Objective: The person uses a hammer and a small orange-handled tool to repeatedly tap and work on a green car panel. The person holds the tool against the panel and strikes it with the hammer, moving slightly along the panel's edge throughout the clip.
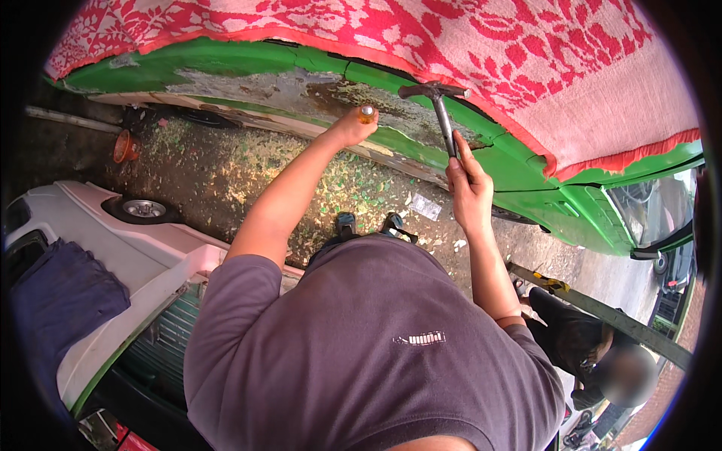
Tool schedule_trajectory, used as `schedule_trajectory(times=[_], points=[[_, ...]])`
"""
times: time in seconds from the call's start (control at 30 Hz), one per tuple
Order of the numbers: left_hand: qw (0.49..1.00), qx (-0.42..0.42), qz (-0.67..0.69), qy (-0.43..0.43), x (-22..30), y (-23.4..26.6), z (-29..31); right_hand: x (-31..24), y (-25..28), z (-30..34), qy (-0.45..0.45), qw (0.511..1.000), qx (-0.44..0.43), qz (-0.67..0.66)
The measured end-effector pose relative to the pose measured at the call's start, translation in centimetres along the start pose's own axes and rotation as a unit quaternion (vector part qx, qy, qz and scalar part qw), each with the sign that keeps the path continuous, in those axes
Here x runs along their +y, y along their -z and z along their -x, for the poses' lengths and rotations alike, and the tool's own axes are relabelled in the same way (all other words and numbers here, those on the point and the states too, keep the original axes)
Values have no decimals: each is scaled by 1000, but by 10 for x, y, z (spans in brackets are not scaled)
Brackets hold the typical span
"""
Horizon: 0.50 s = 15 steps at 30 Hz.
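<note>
My left hand is closed around the amber handle of what looks like a chisel, with a round metal cap on top. Its blade is hidden below the fist, by the green car's side panel, where paint and filler are stripped to patchy grey and rusty metal. Over to the right, my right hand grips a hammer by its shaft, index finger stretched along it. The hammer head is raised to the right of the chisel cap, apart from it, and overlaps the cloth's edge in view.
A red-and-pink patterned cloth covers the car's top. Paint flakes litter the ground around my feet. Behind on the left stands a pale pickup; an orange pot lies beyond it. A person is near a metal beam at right.
</note>
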<state>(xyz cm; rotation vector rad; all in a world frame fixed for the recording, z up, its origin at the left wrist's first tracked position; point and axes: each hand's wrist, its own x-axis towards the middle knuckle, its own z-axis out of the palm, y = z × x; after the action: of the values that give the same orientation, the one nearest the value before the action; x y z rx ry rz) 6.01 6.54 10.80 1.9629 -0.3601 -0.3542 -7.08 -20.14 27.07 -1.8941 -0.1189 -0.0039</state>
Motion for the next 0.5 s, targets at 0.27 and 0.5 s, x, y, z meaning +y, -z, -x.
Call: schedule_trajectory(times=[0.27, 0.5], points=[[999, 11, 30, 3, -2, 1, -2, -23, -17, -11, 62, 971, -80, 217], [1000, 12, 12, 22, 5, -4, -2, -18, -14, -19, 210, 956, -21, 205]])
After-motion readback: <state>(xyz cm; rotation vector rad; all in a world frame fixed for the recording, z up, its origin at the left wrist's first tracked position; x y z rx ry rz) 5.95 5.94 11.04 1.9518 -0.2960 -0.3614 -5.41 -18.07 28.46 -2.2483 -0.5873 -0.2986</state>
